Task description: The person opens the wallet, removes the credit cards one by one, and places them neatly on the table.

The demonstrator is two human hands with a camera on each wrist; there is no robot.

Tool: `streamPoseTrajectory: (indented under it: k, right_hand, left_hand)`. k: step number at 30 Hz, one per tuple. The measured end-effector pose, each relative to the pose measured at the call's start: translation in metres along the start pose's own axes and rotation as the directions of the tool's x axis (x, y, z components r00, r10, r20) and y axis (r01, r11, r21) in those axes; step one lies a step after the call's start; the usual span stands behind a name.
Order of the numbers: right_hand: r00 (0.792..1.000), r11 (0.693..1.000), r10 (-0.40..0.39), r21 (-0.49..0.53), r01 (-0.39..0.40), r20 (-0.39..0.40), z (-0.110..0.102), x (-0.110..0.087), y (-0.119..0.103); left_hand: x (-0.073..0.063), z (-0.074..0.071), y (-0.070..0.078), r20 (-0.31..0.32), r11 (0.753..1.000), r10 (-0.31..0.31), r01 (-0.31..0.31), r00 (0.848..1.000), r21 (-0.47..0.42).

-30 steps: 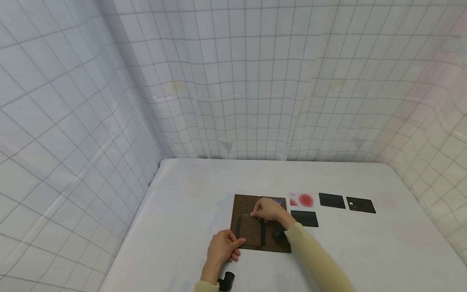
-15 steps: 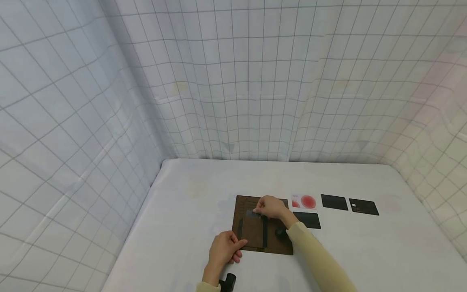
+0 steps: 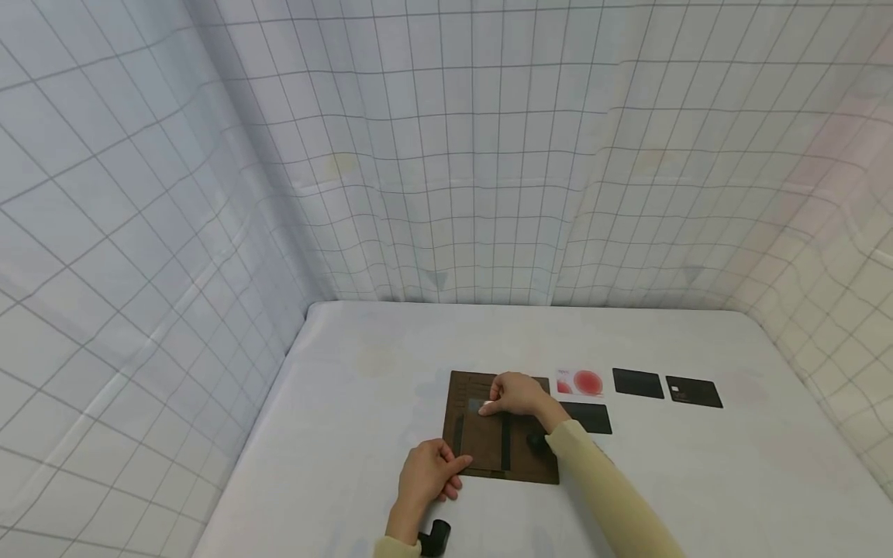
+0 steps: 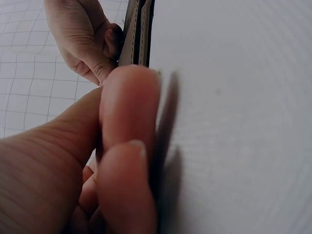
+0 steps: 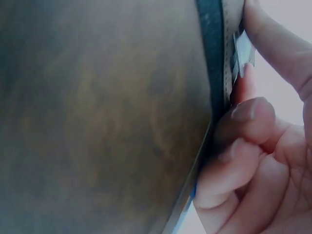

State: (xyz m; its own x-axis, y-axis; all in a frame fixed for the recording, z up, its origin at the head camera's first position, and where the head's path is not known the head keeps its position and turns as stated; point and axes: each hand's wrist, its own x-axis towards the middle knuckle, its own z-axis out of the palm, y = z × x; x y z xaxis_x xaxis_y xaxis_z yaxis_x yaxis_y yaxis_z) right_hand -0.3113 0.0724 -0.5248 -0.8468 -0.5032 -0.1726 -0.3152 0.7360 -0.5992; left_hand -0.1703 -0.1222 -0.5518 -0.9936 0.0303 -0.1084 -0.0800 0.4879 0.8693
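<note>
An opened brown leather wallet [image 3: 481,443] with card slots and dark strips lies on the white table. My left hand [image 3: 427,471] pinches its lower left corner, the thumb on top. In the left wrist view, my left fingers [image 4: 130,105] stand in front of the wallet's stitched edge [image 4: 132,39]. My right hand [image 3: 518,395] is over the wallet's upper middle. Its thumb and index finger pinch a thin, shiny, card-like piece [image 5: 242,51] at the stitched edge; most of the piece is hidden. The other right fingers [image 5: 234,165] are curled against the wallet.
Right of the wallet lie a red and white card [image 3: 579,382] and several dark cards, among them one close beside the wallet [image 3: 589,418] and one with a chip [image 3: 694,391]. Gridded white curtains [image 3: 453,194] surround the table [image 3: 349,387] at the back and sides.
My right fingers have shifted slightly at the wallet's upper middle, and a greyish patch beside them shows more than a second ago. My left hand keeps its place on the corner.
</note>
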Motion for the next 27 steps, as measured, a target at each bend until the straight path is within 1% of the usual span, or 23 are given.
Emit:
streamPoseTrajectory:
  k: [2, 4, 8, 12, 15, 21, 23, 27]
  right_hand:
    - [1.000, 1.000, -0.003, 0.012, 0.003, -0.006, 0.000, 0.001, 0.001]
    - [1.000, 0.999, 0.010, 0.047, -0.009, -0.020, 0.001, 0.002, 0.003]
    - [0.996, 0.992, 0.033, 0.126, -0.023, -0.077, 0.004, 0.003, 0.008]
    - [0.989, 0.989, 0.044, 0.143, -0.024, -0.144, 0.007, 0.004, 0.012]
    - [0.984, 0.988, 0.049, 0.156, -0.022, -0.170, 0.008, 0.004, 0.013]
    - [0.985, 0.981, 0.043, 0.196, -0.009, -0.168, 0.008, -0.001, 0.012]
    - [0.986, 0.974, 0.047, 0.227, -0.009, -0.159, 0.007, -0.002, 0.012]
    - [0.990, 0.960, 0.022, 0.279, 0.017, -0.136, 0.006, -0.001, 0.017]
  left_hand:
    - [0.000, 0.000, 0.000, -0.001, 1.000, 0.003, -0.003, 1.000, 0.000]
    - [0.001, -0.001, 0.000, 0.000, 1.000, 0.003, -0.003, 1.000, 0.001]
    - [0.000, -0.001, 0.000, 0.005, 1.000, -0.002, 0.002, 1.000, -0.008]
    - [0.000, -0.001, 0.001, 0.005, 1.000, -0.003, 0.003, 1.000, -0.015]
    - [0.000, -0.001, 0.001, 0.004, 1.000, -0.001, 0.001, 1.000, -0.015]
    - [-0.001, -0.001, 0.001, 0.007, 1.000, -0.006, 0.007, 1.000, -0.014]
    - [-0.001, -0.001, 0.002, 0.006, 1.000, -0.008, 0.008, 1.000, -0.016]
    - [-0.001, -0.001, 0.002, 0.003, 1.000, -0.007, 0.007, 1.000, -0.016]
